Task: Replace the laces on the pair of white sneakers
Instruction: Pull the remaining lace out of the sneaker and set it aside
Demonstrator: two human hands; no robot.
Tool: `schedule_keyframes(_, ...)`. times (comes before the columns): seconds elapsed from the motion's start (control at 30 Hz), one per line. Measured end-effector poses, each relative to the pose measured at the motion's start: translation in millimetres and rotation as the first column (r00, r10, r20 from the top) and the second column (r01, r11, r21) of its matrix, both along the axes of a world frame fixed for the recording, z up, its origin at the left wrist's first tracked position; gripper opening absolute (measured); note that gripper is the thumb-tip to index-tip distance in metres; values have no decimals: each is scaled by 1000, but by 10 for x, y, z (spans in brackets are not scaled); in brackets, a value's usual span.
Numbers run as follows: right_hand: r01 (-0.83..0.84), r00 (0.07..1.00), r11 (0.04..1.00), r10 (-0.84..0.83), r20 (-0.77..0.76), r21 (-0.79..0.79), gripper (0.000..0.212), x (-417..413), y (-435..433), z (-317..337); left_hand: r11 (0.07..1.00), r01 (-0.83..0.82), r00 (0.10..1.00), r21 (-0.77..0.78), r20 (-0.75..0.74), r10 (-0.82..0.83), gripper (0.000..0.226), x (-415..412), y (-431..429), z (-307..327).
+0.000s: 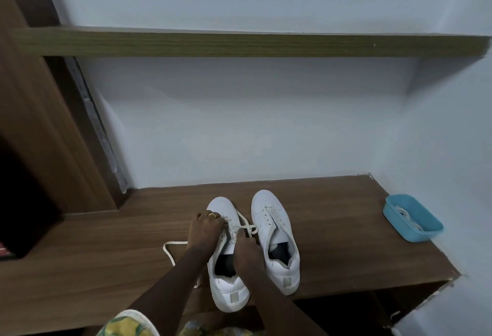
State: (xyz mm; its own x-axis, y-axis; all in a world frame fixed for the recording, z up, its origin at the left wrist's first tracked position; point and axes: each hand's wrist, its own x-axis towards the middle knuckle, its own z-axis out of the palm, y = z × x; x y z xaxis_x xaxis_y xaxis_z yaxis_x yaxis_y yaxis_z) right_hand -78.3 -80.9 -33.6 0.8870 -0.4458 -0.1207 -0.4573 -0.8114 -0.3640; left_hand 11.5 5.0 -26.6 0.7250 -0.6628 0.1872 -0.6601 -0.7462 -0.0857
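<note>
Two white sneakers stand side by side on a brown wooden shelf (332, 216), toes pointing away from me. The left sneaker (229, 290) carries a cream lace (246, 227), partly threaded, with a loose end (170, 249) trailing off to the left. My left hand (205, 229) rests on that shoe's eyelet area, fingers pinched at the lace. My right hand (246, 251) sits over the tongue and grips the lace too. The right sneaker (274, 231) shows bare eyelets with no lace.
A blue plastic tray (412, 218) with white laces inside sits at the shelf's right end, by the wall. A higher wooden shelf (239, 42) runs across above. A dark wooden panel (40, 122) stands at the left. The shelf's front edge is close to me.
</note>
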Motion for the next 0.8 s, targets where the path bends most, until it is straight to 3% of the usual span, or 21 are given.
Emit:
schedule_keyframes(0.13, 5, 1000, 1000, -5, -2, 3, 40, -2, 1, 7, 998, -63, 998, -10, 13, 63, 29, -9, -16, 1)
schedule_keyframes(0.23, 6, 1000, 1000, -6, -6, 3, 40, -1, 5, 7, 994, -106, 994, 37, -34, 108, 13, -58, -58, 65)
schedule_keyframes(0.33, 8, 1000, 1000, -8, -12, 2, 40, -3, 10, 12, 980, -167, 982, 110, -66, 174, 29, -76, -68, 52)
schedule_keyframes(0.5, 0, 1000, 1000, 0, -13, 12, 40, -11, 9, 25, 969, -247, 966, -25, -82, 244, 37, -99, -22, 31)
schedule_keyframes(0.67, 15, 1000, 999, -15, 1, 37, 36, -23, 9, 26, 909, -414, 899, -57, -184, 398, 20, -40, 74, 63)
schedule_keyframes(0.73, 18, 1000, 999, -19, 5, 46, 36, -25, 5, 24, 883, -462, 881, -83, -153, 447, 14, 10, 108, -24)
schedule_keyframes(0.8, 19, 1000, 999, -20, 10, 41, 37, -31, 5, 28, 853, -510, 841, -108, -268, 469, 16, -1, 131, -63)
